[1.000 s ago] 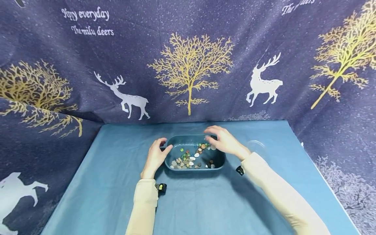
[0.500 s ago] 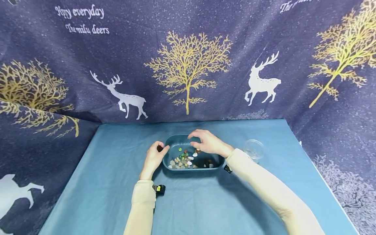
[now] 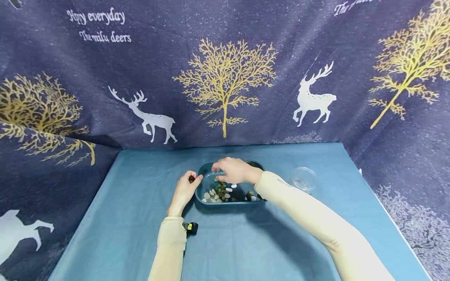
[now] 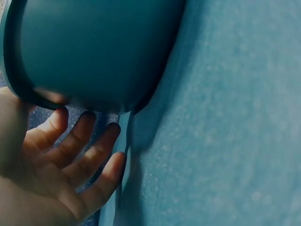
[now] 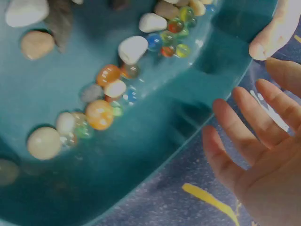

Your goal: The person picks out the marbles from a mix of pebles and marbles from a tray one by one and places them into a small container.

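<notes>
A dark teal oblong basin (image 3: 228, 203) sits on the table with stones (image 3: 211, 195) and glass marbles inside. My left hand (image 3: 184, 189) is at its left end, thumb on the rim. In the left wrist view the fingertips (image 4: 60, 117) curl up against the outside, below the rim. My right hand (image 3: 233, 170) hovers over the basin's far side, fingers spread and slightly bent, holding nothing. The right wrist view shows white stones (image 5: 133, 49), an orange marble (image 5: 99, 114) and several small coloured marbles (image 5: 182, 51) in a line. My right hand hides part of the basin.
A clear round dish (image 3: 304, 178) stands on the blue tablecloth (image 3: 225, 242) to the right of the basin. Behind the table hangs a dark purple cloth (image 3: 197, 23) with printed trees and deer.
My right hand has travelled left across the basin, from its right end toward the left half. My left thumb and fingers have closed in on the left rim.
</notes>
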### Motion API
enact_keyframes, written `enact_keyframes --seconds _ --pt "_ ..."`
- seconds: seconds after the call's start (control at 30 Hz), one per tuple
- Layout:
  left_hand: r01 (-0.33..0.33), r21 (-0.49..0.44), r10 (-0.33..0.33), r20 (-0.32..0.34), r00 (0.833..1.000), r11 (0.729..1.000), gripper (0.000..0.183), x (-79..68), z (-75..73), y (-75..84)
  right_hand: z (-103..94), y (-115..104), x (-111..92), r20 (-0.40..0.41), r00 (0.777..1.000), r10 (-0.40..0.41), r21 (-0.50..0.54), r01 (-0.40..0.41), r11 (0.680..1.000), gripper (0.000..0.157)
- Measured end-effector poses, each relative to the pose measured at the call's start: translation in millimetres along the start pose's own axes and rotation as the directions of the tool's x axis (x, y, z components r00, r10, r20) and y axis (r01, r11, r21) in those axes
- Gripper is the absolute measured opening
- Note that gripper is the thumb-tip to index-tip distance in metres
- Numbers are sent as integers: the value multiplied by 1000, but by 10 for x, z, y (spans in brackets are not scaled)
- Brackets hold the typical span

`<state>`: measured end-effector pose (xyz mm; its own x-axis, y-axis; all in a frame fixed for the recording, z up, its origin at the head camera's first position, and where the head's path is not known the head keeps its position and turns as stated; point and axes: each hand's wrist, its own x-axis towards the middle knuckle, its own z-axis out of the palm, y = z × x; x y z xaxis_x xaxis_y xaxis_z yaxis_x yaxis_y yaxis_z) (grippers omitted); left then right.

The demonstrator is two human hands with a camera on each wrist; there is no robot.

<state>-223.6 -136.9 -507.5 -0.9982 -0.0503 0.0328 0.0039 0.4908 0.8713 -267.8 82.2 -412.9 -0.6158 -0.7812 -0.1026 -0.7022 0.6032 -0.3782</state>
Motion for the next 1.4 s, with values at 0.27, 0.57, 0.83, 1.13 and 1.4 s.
enact_keyframes --seconds 0.27,0.57,0.83,1.13,1.4 --pt "-21 -11 21 4 1000 1000 24 29 12 13 43 0 199 50 999 9 -90 -4 996 29" --pt "-23 -27 23 21 1000 999 23 11 82 14 259 173 294 105 985 137 -167 -119 979 27" --pt "-20 -35 21 38 999 999 23 -11 80 37 412 246 305 81 981 178 -183 -161 970 10" --pt "-14 -40 15 33 999 999 24 -24 55 22 481 260 297 21 987 157 -133 -153 979 7" --pt "-9 -34 10 13 1000 999 24 -28 1 -8 327 218 262 -52 995 82 -51 -84 995 5"
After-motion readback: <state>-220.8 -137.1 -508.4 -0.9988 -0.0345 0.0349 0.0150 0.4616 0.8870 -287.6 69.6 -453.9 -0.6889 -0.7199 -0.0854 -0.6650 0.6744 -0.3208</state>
